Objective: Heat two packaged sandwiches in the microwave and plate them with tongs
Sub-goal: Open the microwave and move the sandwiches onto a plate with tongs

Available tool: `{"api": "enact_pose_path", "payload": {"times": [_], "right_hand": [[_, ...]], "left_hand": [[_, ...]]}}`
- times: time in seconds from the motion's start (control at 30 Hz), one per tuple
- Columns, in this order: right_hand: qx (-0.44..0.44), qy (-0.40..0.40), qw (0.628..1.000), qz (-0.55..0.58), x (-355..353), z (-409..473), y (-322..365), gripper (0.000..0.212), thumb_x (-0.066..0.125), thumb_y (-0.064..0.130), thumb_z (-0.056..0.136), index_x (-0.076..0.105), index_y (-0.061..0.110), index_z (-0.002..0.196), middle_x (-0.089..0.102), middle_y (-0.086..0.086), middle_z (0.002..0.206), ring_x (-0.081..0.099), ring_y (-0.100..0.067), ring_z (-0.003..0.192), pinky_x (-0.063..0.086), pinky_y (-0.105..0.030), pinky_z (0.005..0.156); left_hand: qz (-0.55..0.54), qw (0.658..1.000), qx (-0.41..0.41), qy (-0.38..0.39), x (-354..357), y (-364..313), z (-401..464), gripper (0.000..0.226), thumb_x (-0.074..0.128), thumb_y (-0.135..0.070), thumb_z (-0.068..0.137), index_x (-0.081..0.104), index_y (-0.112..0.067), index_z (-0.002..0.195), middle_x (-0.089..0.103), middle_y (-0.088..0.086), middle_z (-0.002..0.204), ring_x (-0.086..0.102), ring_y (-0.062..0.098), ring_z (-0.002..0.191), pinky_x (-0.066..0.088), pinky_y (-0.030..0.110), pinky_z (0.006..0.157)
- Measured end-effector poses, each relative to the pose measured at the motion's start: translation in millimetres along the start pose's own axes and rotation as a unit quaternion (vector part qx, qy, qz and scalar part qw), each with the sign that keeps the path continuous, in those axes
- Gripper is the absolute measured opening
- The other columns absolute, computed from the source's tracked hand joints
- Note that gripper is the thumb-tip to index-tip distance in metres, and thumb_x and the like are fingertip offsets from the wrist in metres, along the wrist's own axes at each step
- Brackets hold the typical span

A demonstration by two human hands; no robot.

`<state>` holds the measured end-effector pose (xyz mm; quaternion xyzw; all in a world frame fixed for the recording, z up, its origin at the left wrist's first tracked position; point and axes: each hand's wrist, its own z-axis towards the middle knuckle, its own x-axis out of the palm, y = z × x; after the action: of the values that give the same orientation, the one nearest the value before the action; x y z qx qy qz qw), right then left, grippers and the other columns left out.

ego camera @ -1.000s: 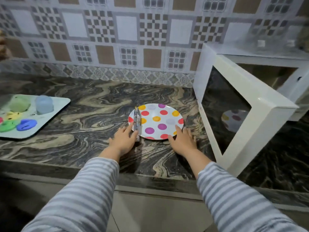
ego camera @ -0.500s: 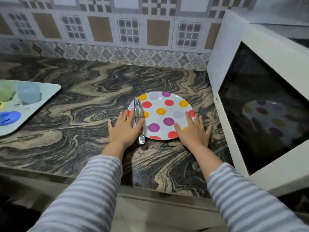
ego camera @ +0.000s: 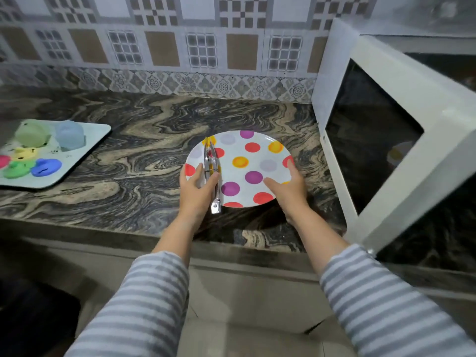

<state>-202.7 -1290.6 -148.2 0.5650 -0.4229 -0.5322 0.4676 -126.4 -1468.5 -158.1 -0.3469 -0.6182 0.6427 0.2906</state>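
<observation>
**Plate lifted off the counter**

Both hands have raised the plate, which lay flat half a second ago. The left hand (ego camera: 197, 191) grips the plate's (ego camera: 247, 161) left rim, thumb pinning the tongs (ego camera: 212, 173) against it. The right hand (ego camera: 288, 188) clasps the right rim, thumb on top. Beyond, the marbled counter (ego camera: 144, 150); at right, the microwave door (ego camera: 401, 140) stands open.

left hand (ego camera: 197, 193): was flat on counter, now grips polka-dot plate (ego camera: 239, 168) rim and tongs (ego camera: 212, 173) | right hand (ego camera: 287, 188): flat before, now holds right rim, thumb on top | plate: front edge lifted off counter
</observation>
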Motion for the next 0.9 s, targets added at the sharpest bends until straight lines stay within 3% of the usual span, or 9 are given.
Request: {"api": "enact_pose_path", "payload": {"times": [0.13, 0.27, 0.37, 0.47, 0.67, 0.83, 0.9], "right_hand": [[0.036, 0.049, 0.990, 0.126, -11.6, -56.6, -1.0, 0.065, 0.066, -0.004, 0.083, 0.044, 0.019, 0.140, 0.059, 0.001, 0.120, 0.057, -0.018, 0.110, 0.052, -0.035, 0.091], [0.018, 0.109, 0.986, 0.124, -31.7, -117.3, -6.9, 0.073, 0.067, -0.008, 0.082, 0.037, 0.017, 0.144, 0.057, 0.010, 0.113, 0.055, -0.014, 0.108, 0.052, -0.014, 0.078], [0.025, 0.148, 0.978, 0.142, -50.4, -159.9, -14.3, 0.078, 0.068, -0.008, 0.082, 0.033, 0.020, 0.145, 0.056, 0.020, 0.110, 0.056, -0.011, 0.105, 0.052, -0.025, 0.083], [0.042, 0.173, 0.972, 0.156, -76.1, -197.5, -29.4, 0.078, 0.069, -0.006, 0.082, 0.033, 0.032, 0.140, 0.055, 0.026, 0.106, 0.060, -0.002, 0.097, 0.057, -0.030, 0.078], [0.040, 0.213, 0.968, 0.128, -154.5, -262.2, -62.8, 0.070, 0.068, -0.002, 0.085, 0.034, 0.046, 0.122, 0.054, 0.031, 0.102, 0.061, 0.001, 0.089, 0.055, -0.023, 0.058], [0.035, 0.217, 0.970, 0.101, -236.9, -302.1, -88.9, 0.062, 0.068, -0.005, 0.083, 0.041, 0.039, 0.118, 0.058, 0.025, 0.103, 0.062, 0.003, 0.087, 0.055, -0.020, 0.062], [0.033, 0.204, 0.973, 0.102, -268.2, -315.1, -97.7, 0.069, 0.068, -0.006, 0.082, 0.037, 0.038, 0.125, 0.057, 0.022, 0.106, 0.061, 0.005, 0.089, 0.054, -0.017, 0.065]], "left_hand": [[-0.018, 1.000, 0.005, 0.001, -24.8, -3.2, -55.9, 0.073, 0.072, -0.034, 0.081, 0.037, -0.019, 0.142, 0.030, -0.003, 0.152, 0.040, 0.011, 0.133, 0.037, 0.040, 0.110], [0.012, 1.000, 0.008, -0.016, -51.1, -4.8, -121.2, 0.069, 0.070, -0.024, 0.086, 0.036, -0.016, 0.145, 0.029, -0.008, 0.153, 0.037, 0.006, 0.134, 0.035, 0.029, 0.109], [0.033, 0.999, 0.016, -0.039, -62.8, -2.4, -171.5, 0.072, 0.069, -0.021, 0.086, 0.031, -0.013, 0.147, 0.027, -0.009, 0.152, 0.030, 0.004, 0.137, 0.029, 0.024, 0.109], [0.062, 0.996, 0.036, -0.048, -62.1, 7.9, -222.8, 0.072, 0.069, -0.021, 0.086, 0.031, -0.015, 0.147, 0.027, -0.012, 0.150, 0.028, 0.001, 0.135, 0.023, 0.023, 0.112], [0.058, 0.996, 0.003, -0.068, -27.6, 34.6, -326.7, 0.073, 0.070, -0.029, 0.084, 0.034, -0.016, 0.147, 0.028, -0.010, 0.154, 0.031, 0.008, 0.139, 0.028, 0.039, 0.115], [0.040, 0.997, -0.003, -0.070, 26.4, 39.4, -412.1, 0.075, 0.069, -0.024, 0.086, 0.029, -0.012, 0.148, 0.021, -0.007, 0.157, 0.022, 0.004, 0.141, 0.021, 0.031, 0.118], [0.040, 0.997, -0.005, -0.061, 47.2, 37.4, -436.1, 0.076, 0.069, -0.024, 0.086, 0.028, -0.012, 0.148, 0.021, -0.007, 0.157, 0.022, 0.003, 0.141, 0.021, 0.029, 0.117]]}}
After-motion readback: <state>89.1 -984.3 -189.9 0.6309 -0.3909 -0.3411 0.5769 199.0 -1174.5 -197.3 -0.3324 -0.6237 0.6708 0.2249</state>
